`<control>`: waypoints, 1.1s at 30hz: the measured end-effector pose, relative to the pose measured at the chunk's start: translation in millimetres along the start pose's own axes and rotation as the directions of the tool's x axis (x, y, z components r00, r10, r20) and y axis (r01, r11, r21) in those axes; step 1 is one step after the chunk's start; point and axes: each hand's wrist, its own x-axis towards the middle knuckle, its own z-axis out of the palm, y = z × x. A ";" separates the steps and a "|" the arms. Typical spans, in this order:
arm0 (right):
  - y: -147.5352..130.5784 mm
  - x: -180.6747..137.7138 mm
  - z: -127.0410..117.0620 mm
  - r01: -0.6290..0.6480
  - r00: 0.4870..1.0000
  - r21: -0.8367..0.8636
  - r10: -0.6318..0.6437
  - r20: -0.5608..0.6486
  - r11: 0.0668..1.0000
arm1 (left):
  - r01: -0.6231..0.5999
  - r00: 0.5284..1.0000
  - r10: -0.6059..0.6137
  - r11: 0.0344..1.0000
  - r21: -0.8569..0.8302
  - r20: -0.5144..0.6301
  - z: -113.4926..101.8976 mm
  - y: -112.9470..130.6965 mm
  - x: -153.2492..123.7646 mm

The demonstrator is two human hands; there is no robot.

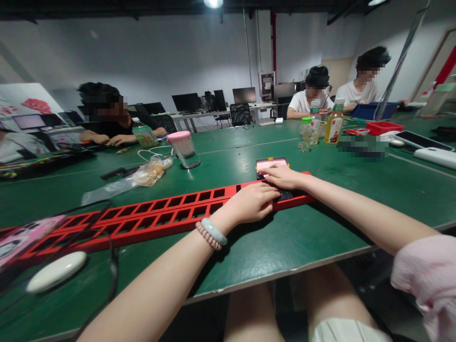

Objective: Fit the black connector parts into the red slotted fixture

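Observation:
A long red tray [156,216] with two rows of small open compartments lies across the green table [285,242]. My left hand [249,202] rests palm down on its right end, fingers curled over a dark part there. A bead bracelet and a pale bangle circle that wrist. My right hand [283,176] lies just behind it, fingers bent onto the same dark part. A small box with a pink top [272,164] sits right behind my right hand. What the fingers press is hidden.
A clear cup with a pink lid [183,148], a plastic bag [142,176], a white cable and several drink bottles [333,126] stand farther back. A white oval object [57,271] lies at the near left. Three other people sit at the table's far sides.

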 end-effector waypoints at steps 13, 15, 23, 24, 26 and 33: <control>-3.8 -3.7 -2.4 -0.112 0.993 -0.044 0.113 0.036 0.993 | 0.004 1.000 -0.004 1.000 -0.006 0.002 1.6 -0.3 0.0; -2.5 -2.9 -1.8 -0.135 0.991 -0.045 0.135 0.000 0.990 | 0.012 1.000 -0.012 1.000 0.003 0.001 1.8 -0.5 -0.2; -0.3 -1.3 0.8 -0.219 0.976 -0.072 0.220 -0.002 0.973 | 0.005 1.000 -0.005 1.000 0.007 0.008 0.2 0.2 1.5; 0.0 -1.0 1.3 -0.229 0.973 -0.074 0.230 0.007 0.971 | 0.005 1.000 -0.005 1.000 0.006 0.005 0.3 0.0 1.7; 0.4 -0.5 2.3 -0.240 0.970 -0.076 0.241 0.009 0.968 | 0.004 1.000 -0.004 1.000 0.004 -0.001 0.7 -0.5 2.0; -0.1 -4.7 1.9 -0.248 0.940 -0.031 0.232 -0.251 0.968 | 0.016 1.000 -0.016 1.000 0.003 0.014 0.2 -0.4 1.6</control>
